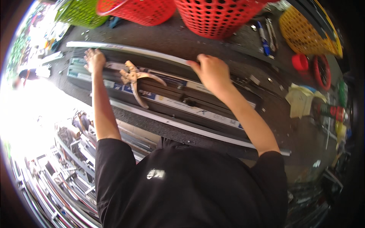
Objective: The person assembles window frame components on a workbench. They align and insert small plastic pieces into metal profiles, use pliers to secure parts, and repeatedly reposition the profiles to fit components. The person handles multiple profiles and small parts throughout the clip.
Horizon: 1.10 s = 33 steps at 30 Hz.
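Right grip [213,74] pinches the long white metal-looking strip [144,52], left grip [95,60] spread wide beside it: likely light, stiff, best held near both ends!

Black shirt [213,190]: short-sleeved, one even colour, matt surface, soft folds across the body.
Shirt mark [156,174]: small, white, block-letter print, set left of the shirt's middle.
Left sleeve [114,159]: black, loose cut, hem ending near the elbow.
Right sleeve [270,171]: black, matching cut, plain hem.
Left forearm [103,110], right forearm [251,114]: bare, hem to wrist.
Left hand [94,60]: bare.
Right hand [213,72]: bare, fingers partly hidden.
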Motion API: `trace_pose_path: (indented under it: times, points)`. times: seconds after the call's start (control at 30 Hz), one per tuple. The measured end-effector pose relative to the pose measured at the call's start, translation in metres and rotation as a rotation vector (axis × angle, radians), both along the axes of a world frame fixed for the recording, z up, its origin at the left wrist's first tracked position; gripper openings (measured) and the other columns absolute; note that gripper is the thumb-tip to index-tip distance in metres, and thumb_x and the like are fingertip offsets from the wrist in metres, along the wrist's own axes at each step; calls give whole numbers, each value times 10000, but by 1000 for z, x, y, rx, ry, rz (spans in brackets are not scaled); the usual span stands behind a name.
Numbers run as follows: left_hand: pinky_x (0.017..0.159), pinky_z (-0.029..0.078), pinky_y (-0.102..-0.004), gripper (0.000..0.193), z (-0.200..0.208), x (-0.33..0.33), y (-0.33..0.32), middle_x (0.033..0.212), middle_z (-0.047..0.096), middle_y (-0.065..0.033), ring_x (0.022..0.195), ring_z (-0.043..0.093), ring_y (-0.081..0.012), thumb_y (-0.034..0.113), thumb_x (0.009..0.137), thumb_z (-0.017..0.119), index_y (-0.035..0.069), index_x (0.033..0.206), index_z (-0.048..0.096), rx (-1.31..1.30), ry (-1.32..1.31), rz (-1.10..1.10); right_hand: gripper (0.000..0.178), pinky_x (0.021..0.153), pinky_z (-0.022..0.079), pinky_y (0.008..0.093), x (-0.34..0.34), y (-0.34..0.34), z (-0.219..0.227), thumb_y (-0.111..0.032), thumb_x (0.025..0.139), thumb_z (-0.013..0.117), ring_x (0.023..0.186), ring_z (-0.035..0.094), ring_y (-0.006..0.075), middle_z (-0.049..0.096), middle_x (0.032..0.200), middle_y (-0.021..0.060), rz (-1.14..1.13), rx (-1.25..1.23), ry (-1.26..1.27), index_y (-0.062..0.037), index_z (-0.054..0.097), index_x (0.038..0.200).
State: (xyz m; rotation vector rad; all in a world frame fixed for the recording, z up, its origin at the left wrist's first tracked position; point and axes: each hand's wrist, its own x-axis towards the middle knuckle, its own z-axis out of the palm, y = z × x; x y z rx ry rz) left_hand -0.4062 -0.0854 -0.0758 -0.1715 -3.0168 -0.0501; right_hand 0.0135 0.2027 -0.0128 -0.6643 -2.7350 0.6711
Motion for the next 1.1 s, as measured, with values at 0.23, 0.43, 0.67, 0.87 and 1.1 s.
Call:
trace_pose_path:
  times: [0.23,0.43,0.67,0.87,1.1]
  points:
    - [1203,115,-658,621,-14,-27,-10,1704,139,-5,1561,160,-254,508,1064,217,233,1621,215,-97,-7,54,590,524,519,431,10,8,-13,-529,926,654,567,643,338,625,645,151,74,69,129,-23,574,632]
    - [1192,141,-666,619,-36,-58,-32,1702,147,-2,1554,186,-270,510,1066,218,240,1622,208,-117,6,26,591,529,516,428,50,24,-9,-530,915,669,572,641,330,603,629,140,25,94,55,-23,565,630]
    - [1202,128,-650,623,-44,-71,-39,1703,145,8,1555,187,-245,516,1064,210,240,1622,212,-123,16,17,567,520,468,421,100,47,8,-504,885,719,551,585,323,538,616,121,-6,151,64,-37,522,630]
    - [1203,125,-652,622,-40,-68,-36,1701,151,1,1554,188,-249,513,1064,209,240,1622,208,-160,30,-17,515,517,455,388,139,58,13,-449,843,779,550,563,290,524,614,97,-4,287,139,-40,531,652]
    - [1203,126,-652,624,-17,-33,-14,1699,161,-6,1553,194,-249,515,1062,219,237,1620,216,-11,8,77,485,535,446,405,209,88,10,-445,834,783,584,566,306,553,654,104,-39,317,51,-42,562,679]
